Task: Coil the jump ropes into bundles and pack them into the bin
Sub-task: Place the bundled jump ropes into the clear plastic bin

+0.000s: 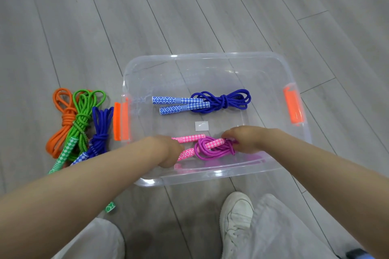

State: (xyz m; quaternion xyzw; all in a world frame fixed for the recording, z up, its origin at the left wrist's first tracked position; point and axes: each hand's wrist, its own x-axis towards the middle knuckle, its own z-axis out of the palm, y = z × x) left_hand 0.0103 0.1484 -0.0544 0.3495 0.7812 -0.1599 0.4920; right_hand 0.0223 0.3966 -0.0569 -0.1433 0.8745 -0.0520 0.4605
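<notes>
Nearest to me, my white shoe (236,221) and pale trouser legs stand on the grey plank floor (189,6), just short of the clear plastic bin (210,57). Both my arms reach over its near rim. My left hand (168,150) is curled around the pink patterned handles of the pink and purple jump rope (210,148), and my right hand (245,140) pinches the purple cord loops at the bundle's other end, so the bundle lies between my hands, low inside the bin by its near wall. Past it, a small white label (201,126) sits on the bin's bottom, then a knotted blue jump rope (202,103) lies in the middle. To my left, outside the bin beside its orange latch (121,121), lie coiled orange (63,122), green (81,120) and blue bundles (100,132).
</notes>
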